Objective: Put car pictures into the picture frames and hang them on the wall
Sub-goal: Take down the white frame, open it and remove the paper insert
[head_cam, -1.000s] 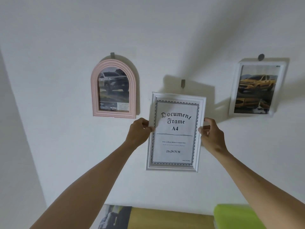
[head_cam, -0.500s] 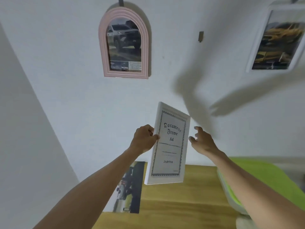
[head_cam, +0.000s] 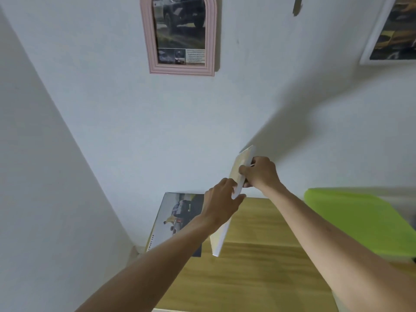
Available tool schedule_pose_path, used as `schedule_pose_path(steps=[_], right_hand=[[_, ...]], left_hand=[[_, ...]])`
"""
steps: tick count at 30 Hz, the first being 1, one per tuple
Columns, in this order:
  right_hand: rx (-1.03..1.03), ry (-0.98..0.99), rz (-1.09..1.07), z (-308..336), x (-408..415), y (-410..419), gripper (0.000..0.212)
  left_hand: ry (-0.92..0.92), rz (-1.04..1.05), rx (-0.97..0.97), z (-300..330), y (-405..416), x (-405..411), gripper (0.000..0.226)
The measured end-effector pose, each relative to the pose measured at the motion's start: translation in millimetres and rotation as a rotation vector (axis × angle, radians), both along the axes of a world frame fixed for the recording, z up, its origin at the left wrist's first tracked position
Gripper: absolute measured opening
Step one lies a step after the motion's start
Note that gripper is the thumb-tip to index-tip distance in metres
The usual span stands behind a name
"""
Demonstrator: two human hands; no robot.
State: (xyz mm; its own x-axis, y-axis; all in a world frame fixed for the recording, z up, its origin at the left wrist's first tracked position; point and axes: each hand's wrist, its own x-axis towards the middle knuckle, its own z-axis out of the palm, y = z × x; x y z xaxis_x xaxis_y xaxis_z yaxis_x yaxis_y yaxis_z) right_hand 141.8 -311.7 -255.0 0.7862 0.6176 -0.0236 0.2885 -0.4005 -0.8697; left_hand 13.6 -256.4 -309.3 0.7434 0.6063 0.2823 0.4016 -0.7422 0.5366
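Both hands are on the white rectangular document frame [head_cam: 236, 197], held almost edge-on above the light wooden tabletop [head_cam: 258, 278]: the left hand [head_cam: 221, 202] is wrapped round its near edge lower down, and the right hand [head_cam: 261, 172] pinches the upper part with fingers curled behind. Looks like it's being flipped to get at the back, so honestly I'd lay it face down flat on the wood before fiddling with any clips, since they're out of sight. The glossy car picture [head_cam: 177, 221] waits by the wall, just left. The pink arched frame [head_cam: 180, 34] and white frame [head_cam: 391, 30] are hung; the small wall hook [head_cam: 297, 6] is bare.
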Motion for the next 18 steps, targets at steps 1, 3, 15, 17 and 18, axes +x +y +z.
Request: schedule_pose_path(steps=[1,3,15,17,18], right_hand=[[0.016,0.049,-0.010,-0.8,3.6,-3.1,0.013],[0.054,0.163,0.019,-1.6,11.8,-11.8,0.016],[0.032,0.439,0.292,-32.5,67.1,-70.7,0.026],[0.039,0.486,0.265,-46.5,76.4,-73.3,0.026],[0.036,0.502,0.242,-55.1,81.7,-73.7,0.025]], left_hand=[[-0.005,-0.027,-0.003,-3.4,1.4,0.4,0.039],[-0.030,-0.046,-0.034,-9.4,7.8,-0.3,0.047],[0.154,0.175,-0.654,-55.9,87.2,-13.5,0.056],[0.137,0.112,-0.789,-69.8,86.3,-15.8,0.049],[0.119,0.085,-0.840,-75.8,85.7,-15.8,0.047]])
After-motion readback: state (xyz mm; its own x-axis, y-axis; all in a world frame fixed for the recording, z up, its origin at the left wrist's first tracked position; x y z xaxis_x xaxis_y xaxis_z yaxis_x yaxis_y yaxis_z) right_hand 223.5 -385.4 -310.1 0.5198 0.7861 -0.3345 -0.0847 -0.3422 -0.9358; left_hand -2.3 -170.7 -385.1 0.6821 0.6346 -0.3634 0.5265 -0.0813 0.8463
